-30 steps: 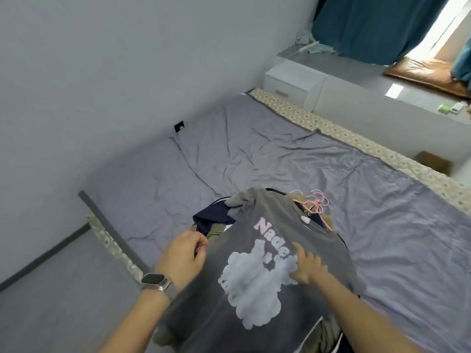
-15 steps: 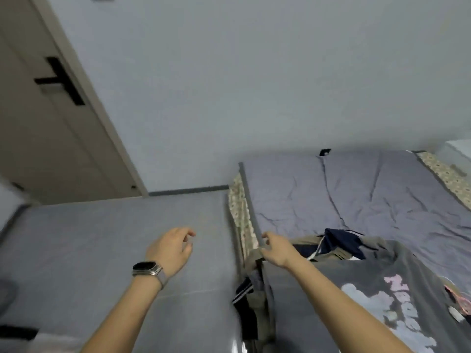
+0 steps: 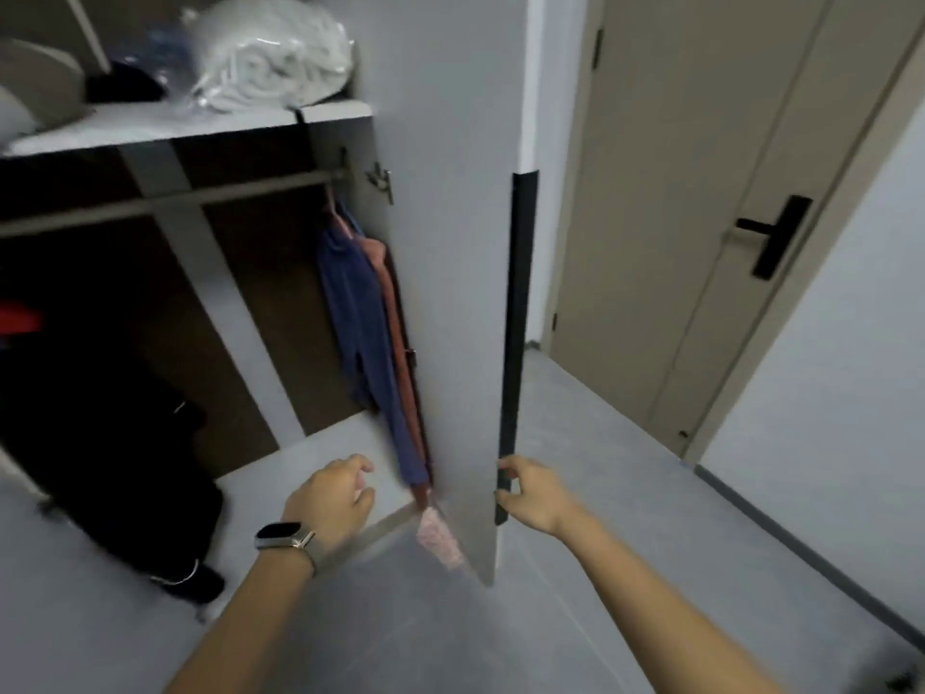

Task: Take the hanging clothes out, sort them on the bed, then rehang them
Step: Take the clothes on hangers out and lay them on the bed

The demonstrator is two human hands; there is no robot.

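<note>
From the head view, the person faced an open wardrobe (image 3: 210, 303). The right hand (image 3: 533, 495) pinched the lower end of the long black handle strip (image 3: 515, 343) on the wardrobe door (image 3: 450, 293), thumb and fingers (image 3: 508, 465) curled narrowly round its edge; this grip looked meant to hold the door swung wide so that the hanging space stayed reachable. The left hand (image 3: 333, 498), a watch (image 3: 285, 535) on its wrist, hung free in front of the wardrobe with its fingers loosely curled and holding nothing, just beside the hems of the hanging clothes, probably on its way to them.

The task's remaining clothes were on the rail (image 3: 165, 202): a blue garment (image 3: 355, 323) and a reddish one (image 3: 395, 338) pressed against the right wall of the wardrobe, close behind the door hinge, which may be why the door needed holding back. Something dark (image 3: 115, 443) filled the lower left of the wardrobe; the blur left it unclear whether it hung or lay there. A bagged white bundle (image 3: 265, 52) sat on the top shelf (image 3: 200, 122). A closed room door (image 3: 701, 217) stood to the right. The bed was out of view.
</note>
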